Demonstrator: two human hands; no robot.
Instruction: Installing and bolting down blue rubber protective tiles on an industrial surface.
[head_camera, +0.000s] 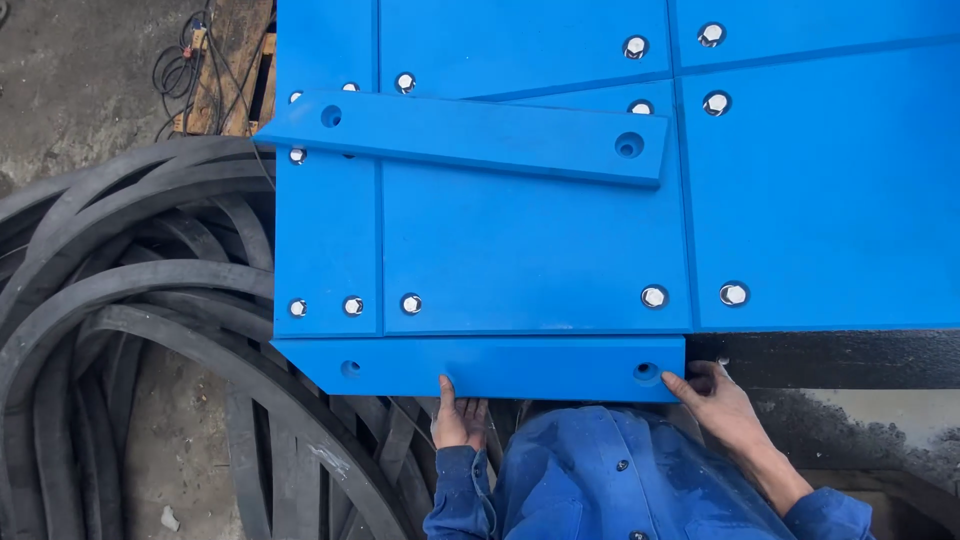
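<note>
Taking the blue chamfered strip (480, 366) along the near edge of the big blue panel assembly (530, 250) as the landmark: far to its left lay a heap of coiled black rubber belts (130, 300), and beyond those, up by the panel's far left corner, a wooden pallet (235, 60) with a tangle of cable. The strip itself sat flush against the panels' near edge, a bolt hole near each end. The left hand (458, 415) pressed up against the strip's lower edge a little left of its middle, fingers bent under it, so its grip was half curled on the strip. Above the strip, a second loose blue bar (460, 135) lay slanted across the bolted panels. At the strip's right end the right hand (722, 402) rested with fingers spread, fingertips touching the corner beside the bolt hole, not clenched around anything.
</note>
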